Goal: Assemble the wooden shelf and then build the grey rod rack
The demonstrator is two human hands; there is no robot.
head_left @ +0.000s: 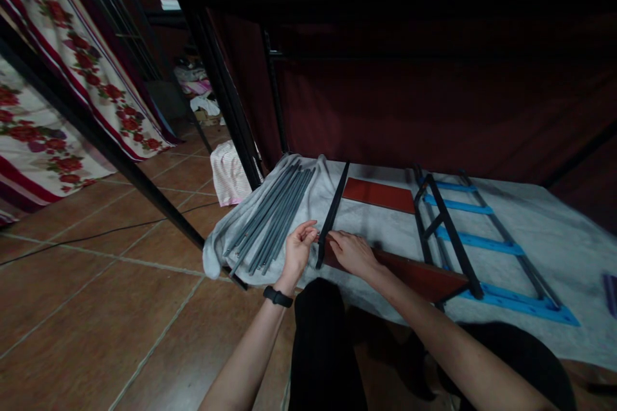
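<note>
A black metal side bar (334,212) lies on the grey blanket, with a reddish-brown board (378,194) running from its far part and a second brown board (414,275) from its near end. My left hand (297,249) is at the left of the bar's near end, thumb and fingers pinched together; anything small between them is too hard to see. Over the left end of the near board, against the bar, my right hand (353,253) is closed with its fingers curled. Both boards reach a black frame (448,231) with slanted braces on the right.
Several grey tubes (272,218) lie bundled on the blanket (569,237) at left. A ladder-like piece with blue crossbars (482,242) lies at right. Black bed posts (226,90) and a slanted bar (110,141) stand at left, above a tiled floor (87,321) with a cable.
</note>
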